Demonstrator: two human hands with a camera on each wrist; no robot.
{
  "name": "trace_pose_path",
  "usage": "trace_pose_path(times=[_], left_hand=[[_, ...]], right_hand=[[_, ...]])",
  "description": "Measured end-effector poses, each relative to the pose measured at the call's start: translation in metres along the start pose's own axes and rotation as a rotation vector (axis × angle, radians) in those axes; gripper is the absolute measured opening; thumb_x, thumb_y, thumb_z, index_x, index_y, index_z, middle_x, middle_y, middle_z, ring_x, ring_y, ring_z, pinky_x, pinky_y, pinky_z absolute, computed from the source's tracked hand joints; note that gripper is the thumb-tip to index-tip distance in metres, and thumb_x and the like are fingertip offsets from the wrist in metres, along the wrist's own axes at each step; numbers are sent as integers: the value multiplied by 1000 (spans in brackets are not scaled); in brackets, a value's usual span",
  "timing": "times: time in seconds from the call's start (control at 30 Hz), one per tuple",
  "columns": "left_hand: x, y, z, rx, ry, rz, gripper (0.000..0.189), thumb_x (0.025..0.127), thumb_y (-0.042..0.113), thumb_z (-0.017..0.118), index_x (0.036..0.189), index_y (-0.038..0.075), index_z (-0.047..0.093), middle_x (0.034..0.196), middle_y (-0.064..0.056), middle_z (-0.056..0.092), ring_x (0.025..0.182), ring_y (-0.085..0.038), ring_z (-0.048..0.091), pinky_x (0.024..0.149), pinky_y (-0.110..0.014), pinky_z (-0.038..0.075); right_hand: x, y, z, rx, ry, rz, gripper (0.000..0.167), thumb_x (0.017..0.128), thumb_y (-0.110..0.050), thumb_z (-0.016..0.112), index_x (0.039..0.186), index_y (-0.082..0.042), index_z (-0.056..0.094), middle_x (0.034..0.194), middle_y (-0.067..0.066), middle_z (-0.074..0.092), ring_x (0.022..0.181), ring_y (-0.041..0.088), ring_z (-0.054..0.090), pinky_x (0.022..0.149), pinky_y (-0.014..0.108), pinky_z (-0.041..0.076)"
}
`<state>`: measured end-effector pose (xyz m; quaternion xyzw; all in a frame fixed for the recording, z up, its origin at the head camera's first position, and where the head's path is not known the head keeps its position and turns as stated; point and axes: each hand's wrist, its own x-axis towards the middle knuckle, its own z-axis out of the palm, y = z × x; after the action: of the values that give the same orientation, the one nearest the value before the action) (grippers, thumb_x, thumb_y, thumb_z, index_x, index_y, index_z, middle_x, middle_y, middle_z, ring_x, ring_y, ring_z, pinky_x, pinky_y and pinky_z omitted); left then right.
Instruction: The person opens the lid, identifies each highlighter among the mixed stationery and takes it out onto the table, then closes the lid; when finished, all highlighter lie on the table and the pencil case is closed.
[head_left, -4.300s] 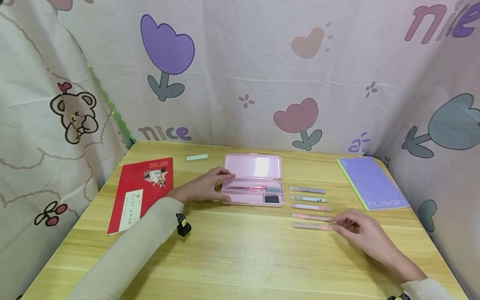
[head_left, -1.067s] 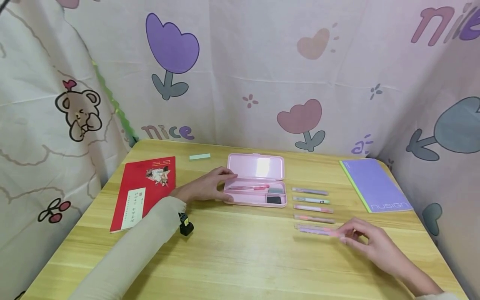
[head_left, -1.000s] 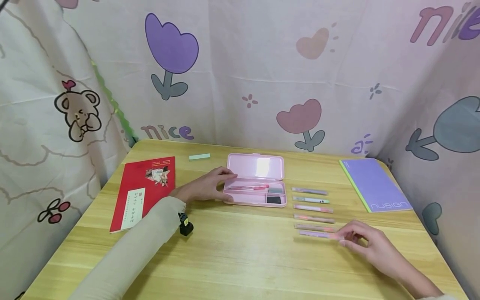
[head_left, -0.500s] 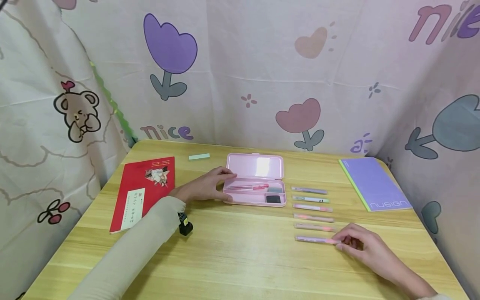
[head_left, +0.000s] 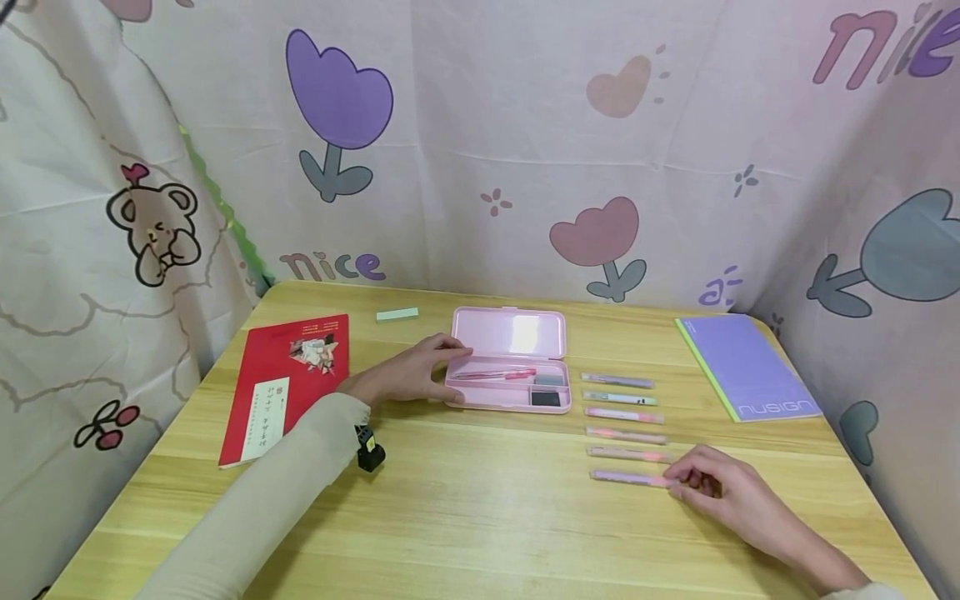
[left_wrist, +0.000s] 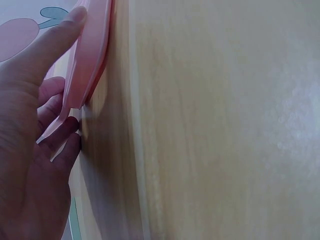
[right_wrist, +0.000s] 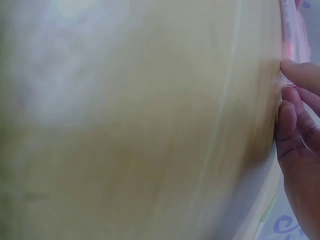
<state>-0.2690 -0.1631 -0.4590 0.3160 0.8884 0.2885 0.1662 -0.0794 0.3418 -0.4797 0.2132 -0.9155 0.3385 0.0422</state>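
In the head view a pink pencil case (head_left: 480,399) lies with its lid raised, holding a pink pen (head_left: 491,374) and a black block (head_left: 545,399). My left hand (head_left: 408,372) grips its left end. The left wrist view shows the thumb along the side of the pencil case (left_wrist: 92,55). At the front of a column of several slim pens (head_left: 624,414), a purple pen (head_left: 622,477) with a pinkish right end lies flat on the table. My right hand (head_left: 731,493) pinches that end between thumb and fingers. Fingertips hide the pen's tip.
A red booklet (head_left: 258,358) lies left, by the left forearm. Behind the hand sits a small pale green bar (head_left: 397,314). A purple notebook (head_left: 746,367) is at the back right of the wooden table (head_left: 480,517). Patterned curtains (head_left: 465,100) stand behind the table and at both sides.
My right hand has brought the purple pen down to the table, in front of the other pens, and still holds its end. The left hand stays on the pencil case.
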Motion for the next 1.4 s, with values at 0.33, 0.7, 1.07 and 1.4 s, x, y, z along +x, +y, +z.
trace_pose_path(times=[0.33, 0.7, 1.07, 1.4], left_hand=[[0, 1, 0, -9, 1, -11, 97, 88, 57, 86, 168, 21, 45, 170, -9, 38, 155, -33, 39, 130, -62, 37], [0, 0, 0, -11, -3, -5, 98, 88, 57, 86, 168, 20, 44, 170, -10, 38, 155, -33, 39, 130, -61, 36], [1, -1, 1, -20, -2, -6, 97, 88, 57, 86, 168, 21, 45, 169, -10, 38, 154, -33, 39, 129, -61, 38], [1, -2, 1, -13, -1, -4, 97, 88, 57, 86, 168, 20, 45, 169, -10, 38, 154, -33, 40, 129, -62, 38]], right_hand=[[0, 0, 1, -8, 13, -10, 33, 91, -4, 87, 105, -32, 76, 93, -19, 62, 74, 1, 54, 59, 17, 46], [-1, 0, 1, -10, 11, -3, 33, 91, -4, 86, 106, -32, 76, 92, -19, 61, 74, 1, 54, 59, 17, 45], [-1, 0, 2, -20, 20, 6, 34, 91, -4, 87, 105, -33, 76, 92, -19, 61, 73, 0, 54, 58, 17, 45], [-2, -1, 1, 0, 7, 32, 30, 93, -9, 86, 109, -32, 76, 93, -18, 60, 73, 2, 54, 59, 17, 46]])
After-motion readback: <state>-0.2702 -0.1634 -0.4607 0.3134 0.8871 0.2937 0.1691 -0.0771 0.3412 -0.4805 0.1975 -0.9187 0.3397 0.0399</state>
